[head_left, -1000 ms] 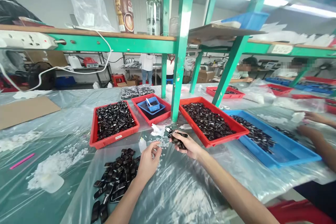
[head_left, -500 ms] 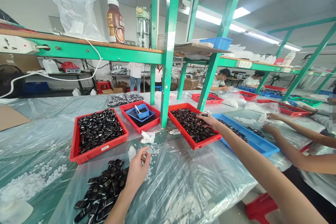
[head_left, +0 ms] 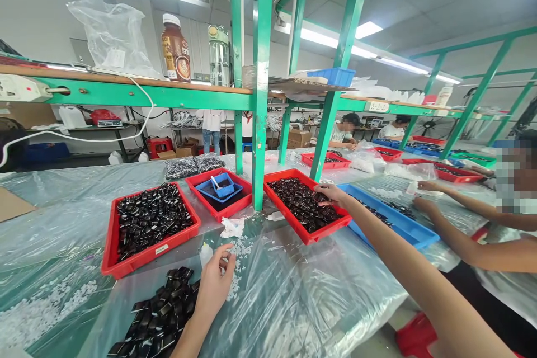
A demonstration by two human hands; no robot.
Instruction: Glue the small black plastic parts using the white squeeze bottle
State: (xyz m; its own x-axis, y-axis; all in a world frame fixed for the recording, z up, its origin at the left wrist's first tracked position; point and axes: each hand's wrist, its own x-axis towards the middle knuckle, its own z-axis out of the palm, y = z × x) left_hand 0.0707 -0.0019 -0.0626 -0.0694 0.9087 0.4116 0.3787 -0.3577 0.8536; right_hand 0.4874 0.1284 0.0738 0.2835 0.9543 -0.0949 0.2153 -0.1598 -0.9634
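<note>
My left hand (head_left: 215,284) rests on the plastic-covered table beside a heap of black parts (head_left: 161,313). Its fingers are curled in a pinch near scattered white bits (head_left: 238,247) and a small white bottle (head_left: 205,254); what they hold is too small to make out. My right arm stretches far to the right. My right hand (head_left: 332,194) lies palm down, fingers stretched out, over the black parts in the right red tray (head_left: 286,210).
A left red tray (head_left: 109,249) full of black parts and a middle red tray (head_left: 248,201) holding a small blue tray (head_left: 220,187) stand behind. A green post (head_left: 260,123) rises between trays. To the right, a blue tray (head_left: 405,230) and another person's hands (head_left: 420,204).
My right hand, which held black parts near my left hand a second ago, has reached out to the right red tray. The view has swung right and up. My left hand stayed put.
</note>
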